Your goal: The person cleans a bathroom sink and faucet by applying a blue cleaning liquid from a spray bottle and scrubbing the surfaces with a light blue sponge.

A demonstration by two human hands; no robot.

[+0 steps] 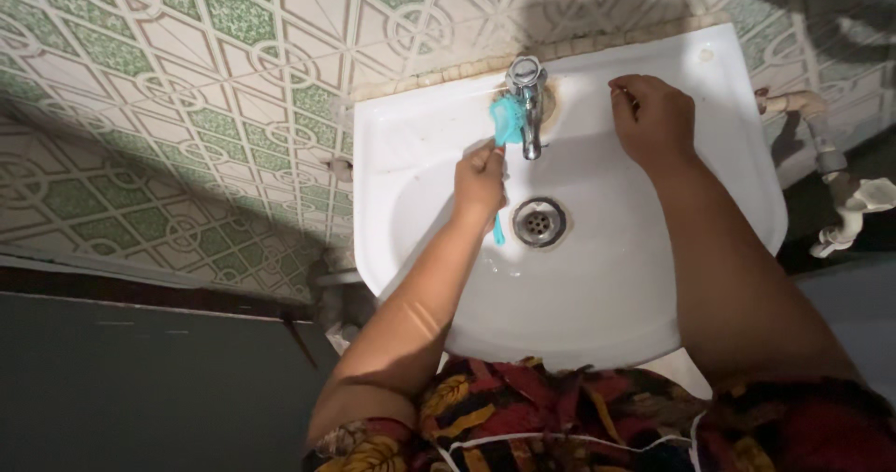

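The left hand's [480,181] grip pinches a turquoise brush [507,122], bristled head against the chrome tap [528,98].

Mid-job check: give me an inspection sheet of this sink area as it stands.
Surface: white wall sink, bare basin, open drain.
Job's things: turquoise brush, head against chrome tap.
Clutter: nothing seen.
Hands: left hand grips brush handle; right hand closed, resting on sink's back ledge; whether it holds anything cannot be told.
Cables: nothing seen.
Surroundings: green patterned wall tiles; white pipe fittings right of the sink.
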